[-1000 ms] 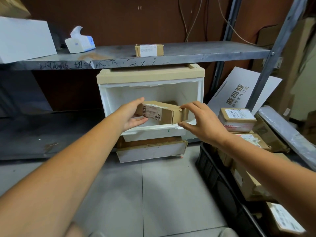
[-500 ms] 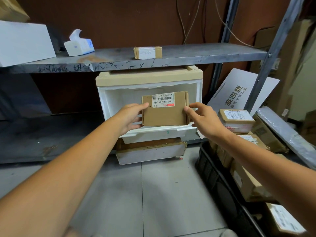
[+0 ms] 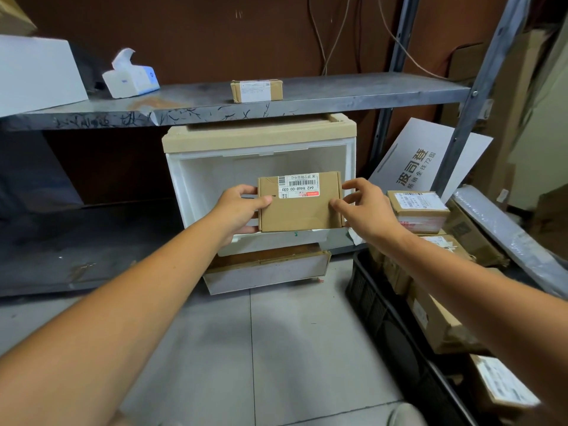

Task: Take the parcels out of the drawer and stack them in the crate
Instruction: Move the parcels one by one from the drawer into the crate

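A: Where is the flat brown cardboard parcel held?
B: Before the white plastic drawer, pinched at nine o'clock by the left hand, at three by the right hand.

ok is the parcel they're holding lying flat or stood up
Stood up: parcel shows its broad labelled face to the camera, left hand gripping one side edge, right hand pinching the other.
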